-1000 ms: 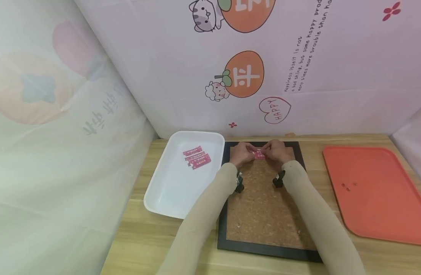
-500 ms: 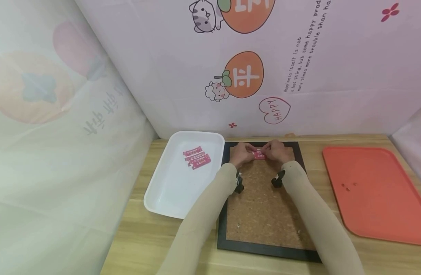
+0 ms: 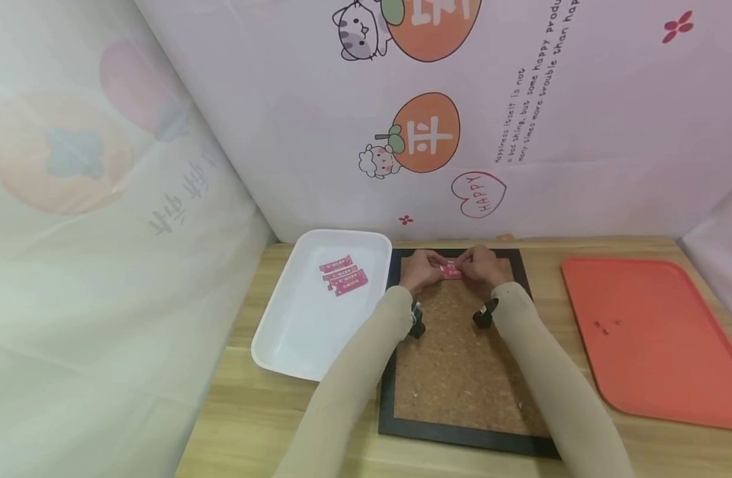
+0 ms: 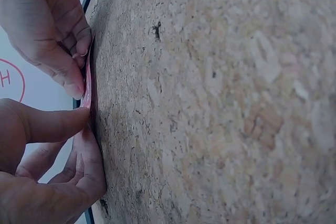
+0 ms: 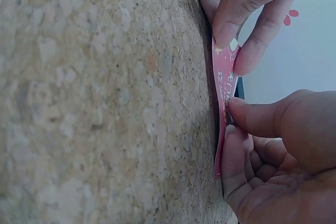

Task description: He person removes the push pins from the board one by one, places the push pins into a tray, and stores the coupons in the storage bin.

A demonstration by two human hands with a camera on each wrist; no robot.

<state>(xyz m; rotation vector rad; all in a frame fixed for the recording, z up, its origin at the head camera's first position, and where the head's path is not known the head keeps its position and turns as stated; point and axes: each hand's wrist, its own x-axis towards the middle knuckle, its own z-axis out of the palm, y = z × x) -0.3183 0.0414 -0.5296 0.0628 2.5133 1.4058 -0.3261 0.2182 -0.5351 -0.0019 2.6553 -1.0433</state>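
Observation:
A pink printed paper coupon lies against the upper part of a black-framed cork board. My left hand pinches one end of it between thumb and fingers. At the other end is my right hand, thumb and fingertip together at the coupon's printed face. Between them, in the right wrist view, a tiny dark pin-like piece shows; its exact kind is mostly hidden by the fingers. The coupon bends slightly, with a narrow dark gap between it and the cork.
A white tray left of the board holds several overlapping pink coupons. On the right, an orange-red tray bears a few tiny coppery pieces. A printed cloth wall rises right behind the wooden table.
Both hands stay at the coupon with barely any movement. The whole head view has shifted slightly downward in the picture.

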